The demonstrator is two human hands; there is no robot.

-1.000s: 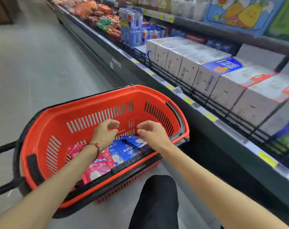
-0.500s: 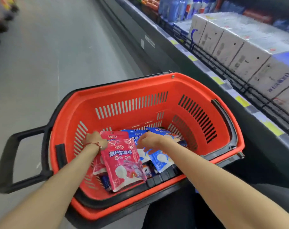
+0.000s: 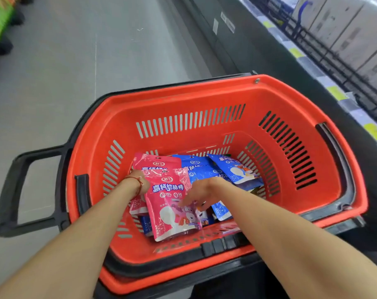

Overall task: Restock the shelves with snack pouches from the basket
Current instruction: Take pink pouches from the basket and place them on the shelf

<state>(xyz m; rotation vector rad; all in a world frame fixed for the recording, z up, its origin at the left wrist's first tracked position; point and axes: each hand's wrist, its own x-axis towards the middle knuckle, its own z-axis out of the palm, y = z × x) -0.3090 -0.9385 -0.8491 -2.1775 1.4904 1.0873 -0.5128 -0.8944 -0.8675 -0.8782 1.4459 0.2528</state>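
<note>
Left hand (image 3: 142, 184) apparently grips pink pouch (image 3: 169, 214), grip hidden; right hand (image 3: 201, 194) relaxed, touching it. Lift clear of basket (image 3: 204, 89) rim.

Your left hand (image 3: 142, 177) and right hand (image 3: 201, 194) are ungloved, and both forearms are bare to the frame's edge. A thin red string bracelet (image 3: 134, 179) circles your left wrist. Dark clothing (image 3: 243, 285) shows below.

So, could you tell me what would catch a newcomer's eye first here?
The big red basket fills the centre, in the aisle beside the shelf. Inside it, the left hand holds up a pink pouch, the right hand touching its front, with blue pouches lying behind.
</note>
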